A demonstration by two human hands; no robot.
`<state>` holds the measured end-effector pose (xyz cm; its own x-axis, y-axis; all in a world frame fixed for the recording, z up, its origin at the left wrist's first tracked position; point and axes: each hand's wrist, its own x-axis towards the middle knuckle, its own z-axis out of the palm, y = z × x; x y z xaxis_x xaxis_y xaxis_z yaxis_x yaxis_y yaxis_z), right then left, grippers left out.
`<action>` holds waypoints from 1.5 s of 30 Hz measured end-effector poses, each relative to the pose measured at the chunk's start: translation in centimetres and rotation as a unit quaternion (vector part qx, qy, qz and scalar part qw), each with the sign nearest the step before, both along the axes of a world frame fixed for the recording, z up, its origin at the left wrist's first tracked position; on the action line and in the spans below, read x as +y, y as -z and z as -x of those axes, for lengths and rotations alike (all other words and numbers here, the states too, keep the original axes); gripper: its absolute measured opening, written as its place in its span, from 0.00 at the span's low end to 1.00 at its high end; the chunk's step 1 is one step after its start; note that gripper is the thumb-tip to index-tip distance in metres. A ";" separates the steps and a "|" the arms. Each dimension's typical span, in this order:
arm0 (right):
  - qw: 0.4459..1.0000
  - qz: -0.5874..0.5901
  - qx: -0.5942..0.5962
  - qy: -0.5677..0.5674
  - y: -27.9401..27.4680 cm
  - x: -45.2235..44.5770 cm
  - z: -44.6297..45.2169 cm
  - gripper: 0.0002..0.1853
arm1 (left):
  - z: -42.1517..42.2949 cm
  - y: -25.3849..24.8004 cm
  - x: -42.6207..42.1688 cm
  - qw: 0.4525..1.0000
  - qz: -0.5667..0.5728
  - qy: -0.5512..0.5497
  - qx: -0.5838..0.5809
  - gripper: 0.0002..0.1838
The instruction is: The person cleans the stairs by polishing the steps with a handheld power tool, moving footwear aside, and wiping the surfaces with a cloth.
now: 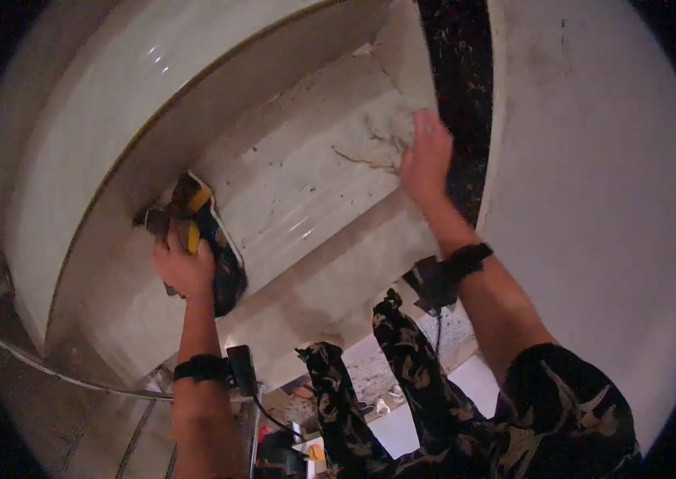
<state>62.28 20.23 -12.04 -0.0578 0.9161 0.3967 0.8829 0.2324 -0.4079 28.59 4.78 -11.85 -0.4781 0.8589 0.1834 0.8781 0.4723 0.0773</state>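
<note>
My left hand (185,259) is closed around part of a dark thing with yellow patches and a pale curved edge (226,275). It stands at the left end of the cream step, and its kind is not clear. My right hand (427,156) is closed at the step's right end, its fingers on a pale, crumpled piece that looks like a cloth (390,128), with dark streaks on and beside it. Dark specks of dirt are scattered over the glossy step surface (282,184) between my hands.
A curved cream panel with a brown edge (130,140) rises on the far left side. A black speckled strip (466,104) runs along the pale wall (585,160) at right. My knees, in dark patterned trousers (418,359), are close below the step.
</note>
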 end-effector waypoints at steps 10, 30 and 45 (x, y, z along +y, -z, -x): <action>0.944 0.195 0.247 -0.104 -3.4 -4.5 7.0 0.31 | 0.2 0.1 0.0 0.998 0.034 -0.040 0.029 0.32; 0.967 0.141 0.013 -0.211 -0.5 3.3 12.9 0.21 | 0.5 0.6 -0.1 0.999 -0.032 -0.008 0.003 0.31; 0.979 0.111 0.021 -0.168 1.3 -0.8 18.9 0.18 | 0.7 1.2 -0.5 0.999 -0.033 -0.034 -0.020 0.33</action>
